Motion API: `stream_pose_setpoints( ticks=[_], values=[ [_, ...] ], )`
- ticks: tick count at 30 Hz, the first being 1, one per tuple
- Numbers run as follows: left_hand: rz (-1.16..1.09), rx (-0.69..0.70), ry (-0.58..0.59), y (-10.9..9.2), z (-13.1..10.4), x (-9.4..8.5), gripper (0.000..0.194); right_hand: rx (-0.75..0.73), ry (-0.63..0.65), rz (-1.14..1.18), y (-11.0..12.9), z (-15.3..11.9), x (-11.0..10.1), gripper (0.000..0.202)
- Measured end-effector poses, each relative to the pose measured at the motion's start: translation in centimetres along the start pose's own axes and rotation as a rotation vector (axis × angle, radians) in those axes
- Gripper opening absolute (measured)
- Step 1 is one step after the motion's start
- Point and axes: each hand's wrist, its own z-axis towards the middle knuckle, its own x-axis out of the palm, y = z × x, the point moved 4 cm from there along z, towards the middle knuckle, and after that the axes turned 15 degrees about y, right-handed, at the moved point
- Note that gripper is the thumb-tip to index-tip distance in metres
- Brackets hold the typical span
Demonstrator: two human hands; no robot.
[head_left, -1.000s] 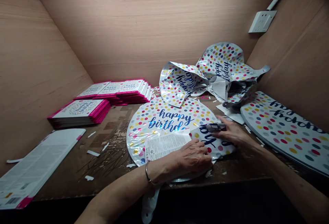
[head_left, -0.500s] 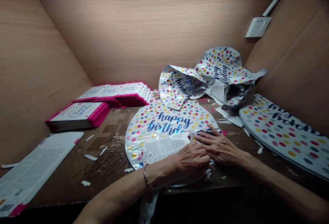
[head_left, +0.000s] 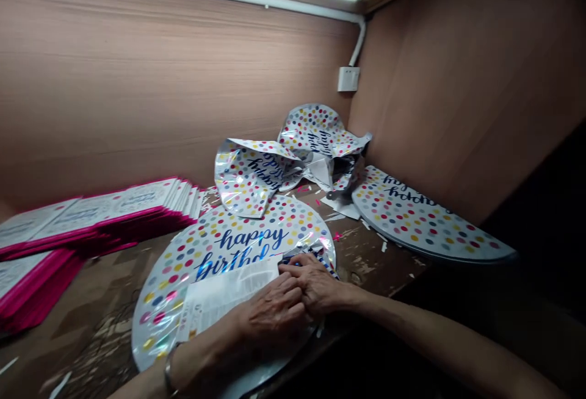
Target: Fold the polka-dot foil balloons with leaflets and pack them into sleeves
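A round, flat foil balloon (head_left: 180, 258) with coloured dots and blue "happy birthday" lettering lies on the brown tabletop. On its lower part rests a white printed card (head_left: 217, 298), partly covered by my left forearm. My left hand (head_left: 274, 304), a bracelet at its wrist, is closed with curled fingers by the card's right end. My right hand (head_left: 320, 283) meets it, fingers bent over a folded, shiny dotted piece of foil (head_left: 315, 254) at the card's end. What the left fingertips pinch is hidden.
Pink-edged printed card packs (head_left: 101, 213) are stacked at the left. Crumpled dotted foil balloons (head_left: 249, 173) lie against the back panel. A stack of flat balloons (head_left: 412, 216) sits at the right, reaching past the table edge. Paper scraps (head_left: 341, 205) litter the tabletop.
The view has swung right and tilted up, showing the lamp tube. My right hand's fingers, spread flat before, are now bent in against my left hand. Balloon and card remain under the hands.
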Motion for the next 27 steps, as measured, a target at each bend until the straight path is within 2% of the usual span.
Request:
stream_pose_setpoints(
  ticks=[2,3,6,8,10,13,17,22,27],
  values=[
    [0.006,-0.020,0.052,0.7,-1.6,-1.2,0.018,-0.059,0.072,-0.063,0.0,0.1,-1.1,0.038],
    [0.032,-0.105,0.077,1.2,-2.8,-1.7,0.018,-0.135,0.140,-0.088,0.1,-0.1,-1.7,0.041],
    [0.131,-0.548,0.133,2.9,-7.9,-2.5,0.036,-0.350,0.325,-0.191,0.8,-1.3,-3.2,0.035],
    [0.102,-0.807,0.241,3.1,-11.5,-1.9,0.051,-0.378,0.318,-0.265,1.0,-2.0,-3.6,0.027],
    [-0.010,-0.948,0.351,2.8,-13.9,-0.7,0.060,-0.361,0.268,-0.301,1.1,-2.4,-3.4,0.028],
    [-0.146,-0.986,0.411,2.2,-14.8,0.6,0.067,-0.358,0.264,-0.278,1.3,-2.3,-2.0,0.032],
    [-0.188,-0.970,0.376,2.3,-14.3,0.9,0.072,-0.354,0.235,-0.217,2.0,-1.0,-0.2,0.028],
    [-0.223,-0.958,0.316,2.3,-14.9,1.2,0.074,-0.417,0.176,-0.165,3.9,1.3,0.7,0.029],
    [-0.239,-0.934,0.273,2.4,-15.5,1.6,0.073,-0.385,0.255,-0.258,4.1,3.5,1.2,0.015]
  ],
)
